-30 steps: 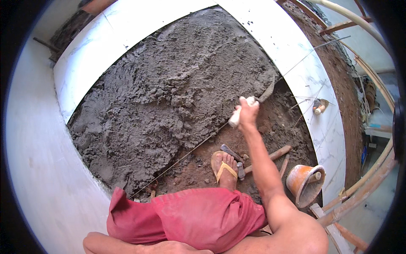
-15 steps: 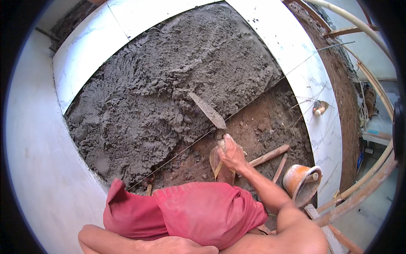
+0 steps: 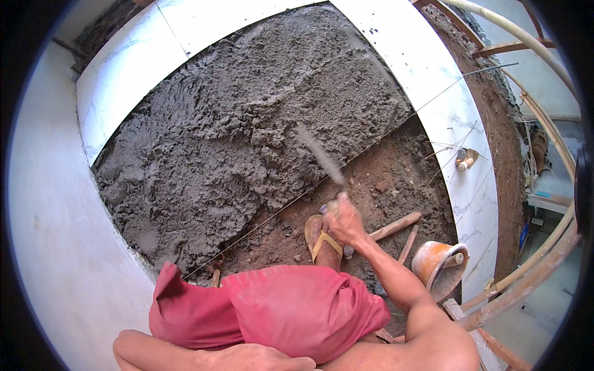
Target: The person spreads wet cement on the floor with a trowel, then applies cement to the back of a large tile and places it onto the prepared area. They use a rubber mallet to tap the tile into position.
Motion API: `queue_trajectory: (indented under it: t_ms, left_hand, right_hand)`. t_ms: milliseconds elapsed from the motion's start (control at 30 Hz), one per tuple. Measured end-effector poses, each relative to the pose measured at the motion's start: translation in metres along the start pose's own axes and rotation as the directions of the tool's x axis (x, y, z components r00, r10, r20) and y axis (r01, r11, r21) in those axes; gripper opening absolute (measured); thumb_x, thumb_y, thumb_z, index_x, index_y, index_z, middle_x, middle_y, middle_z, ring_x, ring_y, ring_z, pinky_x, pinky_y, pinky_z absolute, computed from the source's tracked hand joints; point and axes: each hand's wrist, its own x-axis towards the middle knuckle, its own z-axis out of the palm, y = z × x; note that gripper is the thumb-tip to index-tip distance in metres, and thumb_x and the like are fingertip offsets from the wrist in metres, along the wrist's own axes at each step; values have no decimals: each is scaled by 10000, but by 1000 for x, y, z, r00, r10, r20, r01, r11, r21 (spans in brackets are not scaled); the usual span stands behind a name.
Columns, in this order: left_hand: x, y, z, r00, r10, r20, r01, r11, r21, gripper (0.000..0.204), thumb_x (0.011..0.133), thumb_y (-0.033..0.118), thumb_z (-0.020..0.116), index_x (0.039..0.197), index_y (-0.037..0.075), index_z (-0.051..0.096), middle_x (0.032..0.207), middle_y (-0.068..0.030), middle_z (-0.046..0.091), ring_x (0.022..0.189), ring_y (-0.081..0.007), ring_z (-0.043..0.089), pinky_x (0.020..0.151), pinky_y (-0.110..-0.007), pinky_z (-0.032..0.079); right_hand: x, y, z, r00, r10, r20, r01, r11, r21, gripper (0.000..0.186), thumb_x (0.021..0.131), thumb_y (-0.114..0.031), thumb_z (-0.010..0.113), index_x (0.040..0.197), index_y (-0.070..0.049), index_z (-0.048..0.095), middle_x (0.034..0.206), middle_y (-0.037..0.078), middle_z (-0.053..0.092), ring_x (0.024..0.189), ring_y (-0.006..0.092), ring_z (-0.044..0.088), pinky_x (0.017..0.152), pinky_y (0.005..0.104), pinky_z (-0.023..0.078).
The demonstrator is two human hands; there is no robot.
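My right hand [image 3: 344, 221] is closed around the handle of a trowel, beyond the sandalled foot [image 3: 324, 242]. The trowel's blade [image 3: 322, 154] is blurred by motion and points up and to the left over the wet grey mortar [image 3: 216, 123], which has a rough, lumpy top. Whether the blade touches the mortar I cannot tell. Near the lower edge, my left hand [image 3: 266, 358] lies flat against my body by the red cloth [image 3: 291, 303] over my legs, holding nothing; its fingers are partly cut off by the edge.
A taut string [image 3: 272, 217] crosses along the mortar's near edge. White marbled tiles [image 3: 396, 55] border the bed. Bare soil [image 3: 383, 179], a wooden stick [image 3: 394, 226] and an orange-and-white bucket [image 3: 433, 263] lie to the right. Bamboo poles [image 3: 526, 278] stand at far right; a pale wall [image 3: 55, 204] rises at left.
My right hand has moved slightly right and up, swinging the trowel blade rightward from where it was over the mortar. More of the sandalled foot shows. My left hand has stayed put.
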Motion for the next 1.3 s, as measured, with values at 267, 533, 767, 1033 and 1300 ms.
queue_trajectory:
  t_ms: [267, 533, 767, 1033, 1300]
  left_hand:
    - [0, 3, 0, 1000, 17, -4, -17, 999, 46, 260, 720, 182, 608, 942, 49, 624, 816, -17, 507, 677, -148, 503, 460, -249, 438]
    - [-7, 8, 4, 999, -5, -40, 5, 1000, 7, 185, 732, 182, 595, 877, 67, 598, 804, -24, 497, 682, -158, 504, 460, -264, 438]
    - [-7, 3, 6, 1000, 16, -22, -16, 1000, 18, 158, 744, 205, 578, 847, 86, 570, 786, -26, 482, 692, -160, 504, 496, -271, 444]
    - [-9, 11, 9, 999, 4, -33, -1, 995, 95, 142, 764, 221, 567, 836, 100, 541, 781, -17, 465, 699, -159, 507, 501, -268, 440]
    - [4, 23, 11, 1000, 17, -25, -17, 1000, 7, 129, 773, 233, 567, 828, 122, 528, 768, -10, 455, 707, -159, 511, 515, -259, 446]
  right_hand:
    - [49, 79, -14, 874, 51, -483, -118, 987, -108, 362, 892, -250, 504, 1104, 40, 456, 910, 270, 605, 873, 451, 586, 724, 508, 471]
    - [6, -18, 2, 985, -153, -78, 158, 986, 58, 335, 858, -289, 533, 1031, -1, 528, 871, 248, 621, 851, 438, 606, 742, 498, 481]
    - [2, -37, -45, 957, 50, 286, 41, 952, -302, 398, 899, -372, 515, 1043, -6, 574, 899, 264, 646, 885, 436, 620, 756, 500, 486]
    - [52, -23, -131, 899, 51, 435, -2, 993, -114, 436, 959, -403, 461, 874, -5, 615, 716, 106, 596, 689, 240, 577, 668, 411, 474]
    - [179, -166, -151, 798, 97, 595, 209, 881, -424, 507, 978, -477, 376, 883, -41, 616, 651, 43, 535, 521, 124, 469, 479, 304, 454]
